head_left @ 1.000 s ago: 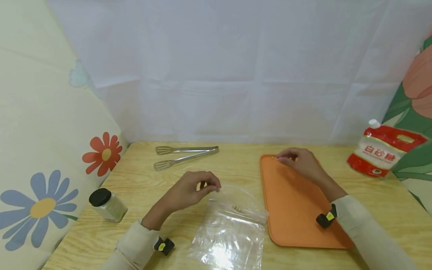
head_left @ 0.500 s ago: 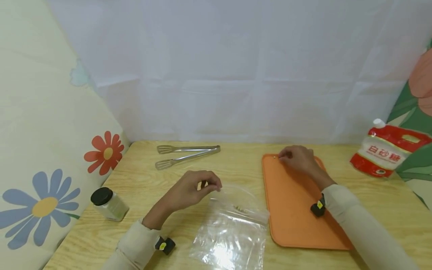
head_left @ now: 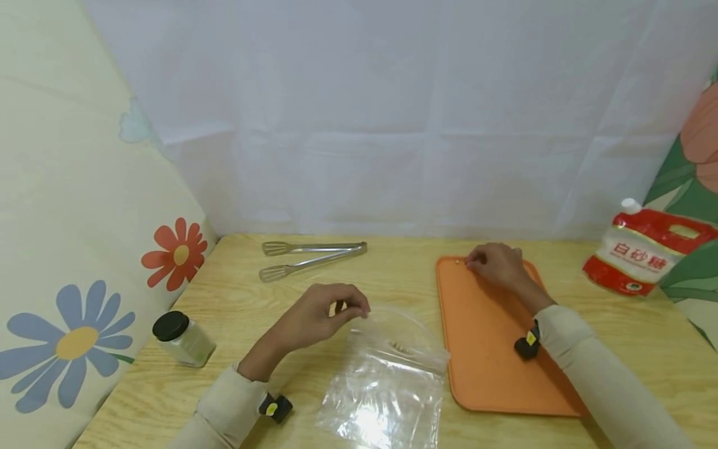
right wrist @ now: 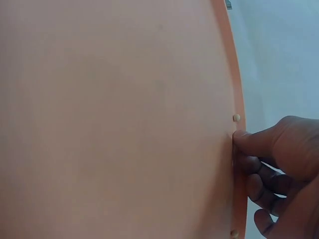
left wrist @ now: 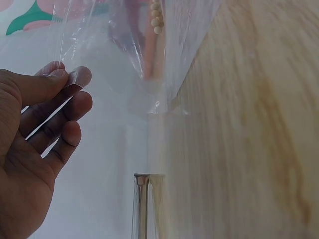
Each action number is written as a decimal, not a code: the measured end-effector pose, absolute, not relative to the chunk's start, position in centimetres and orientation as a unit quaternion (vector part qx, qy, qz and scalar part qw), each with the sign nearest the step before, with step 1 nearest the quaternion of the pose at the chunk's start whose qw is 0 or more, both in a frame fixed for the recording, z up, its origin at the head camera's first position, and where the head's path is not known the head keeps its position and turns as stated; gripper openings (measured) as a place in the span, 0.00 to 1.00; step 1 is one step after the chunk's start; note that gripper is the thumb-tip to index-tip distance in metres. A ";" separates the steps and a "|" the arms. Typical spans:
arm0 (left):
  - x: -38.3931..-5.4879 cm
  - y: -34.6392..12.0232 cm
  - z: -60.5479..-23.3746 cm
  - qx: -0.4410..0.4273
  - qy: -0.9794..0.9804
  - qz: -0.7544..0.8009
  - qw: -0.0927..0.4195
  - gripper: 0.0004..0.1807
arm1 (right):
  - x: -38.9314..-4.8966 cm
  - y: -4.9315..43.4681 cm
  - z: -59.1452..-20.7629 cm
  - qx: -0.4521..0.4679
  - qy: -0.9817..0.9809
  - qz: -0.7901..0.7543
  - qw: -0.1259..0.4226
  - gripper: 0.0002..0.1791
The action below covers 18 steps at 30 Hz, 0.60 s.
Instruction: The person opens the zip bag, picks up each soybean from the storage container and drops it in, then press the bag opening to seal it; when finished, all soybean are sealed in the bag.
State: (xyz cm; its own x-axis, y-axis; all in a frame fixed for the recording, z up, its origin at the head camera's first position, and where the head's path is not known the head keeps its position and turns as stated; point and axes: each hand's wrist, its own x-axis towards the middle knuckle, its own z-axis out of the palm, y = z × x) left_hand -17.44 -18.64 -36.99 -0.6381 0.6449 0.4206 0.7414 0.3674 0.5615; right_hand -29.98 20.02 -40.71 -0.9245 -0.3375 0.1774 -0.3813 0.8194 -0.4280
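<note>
My left hand [head_left: 320,317] pinches the edge of a clear zip bag [head_left: 387,393] between thumb and forefinger, lifting its mouth. Inside the bag's upper part sit several round beige soybeans [left wrist: 156,21]. At the far edge of an orange board [head_left: 493,355], my right hand [head_left: 498,267] has its thumb and fingertips down at the raised rim. One loose soybean [right wrist: 236,118] lies just beside the thumb, and another bean [right wrist: 234,233] sits further along the rim. I cannot tell whether a bean is between the right fingertips.
Metal tongs [head_left: 314,259] lie spread at the back left. A black-lidded jar [head_left: 184,340] stands at the left. At the right stands a red and white sugar pouch [head_left: 639,252] with a white cap. A white cloth [head_left: 348,125] hangs behind the wooden table [head_left: 258,355].
My right hand has come down to the board's far rim and shifted slightly there. The left hand keeps its pinch on the bag. The whole view has drifted a little.
</note>
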 end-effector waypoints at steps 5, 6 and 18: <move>-17.4 -18.6 -37.1 -0.421 -0.823 -0.376 0.065 0.06 | -30.0 20.1 -40.7 0.192 -0.956 0.219 0.048 0.09; -17.5 -18.6 -37.2 -0.421 -0.822 -0.376 0.065 0.06 | -30.0 20.1 -40.8 0.192 -0.956 0.217 0.048 0.09; -17.4 -18.5 -37.2 -0.424 -0.823 -0.373 0.064 0.08 | -27.5 19.8 -38.9 0.268 -0.906 0.322 0.055 0.09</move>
State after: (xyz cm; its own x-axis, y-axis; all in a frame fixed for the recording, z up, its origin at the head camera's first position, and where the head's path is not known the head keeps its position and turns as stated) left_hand -17.38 -18.47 -37.24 -0.6331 0.6492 0.4216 0.7449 0.3627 0.5600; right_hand -27.53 19.83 -38.93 -0.8505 -0.4495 0.2732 -0.5211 0.6488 -0.5546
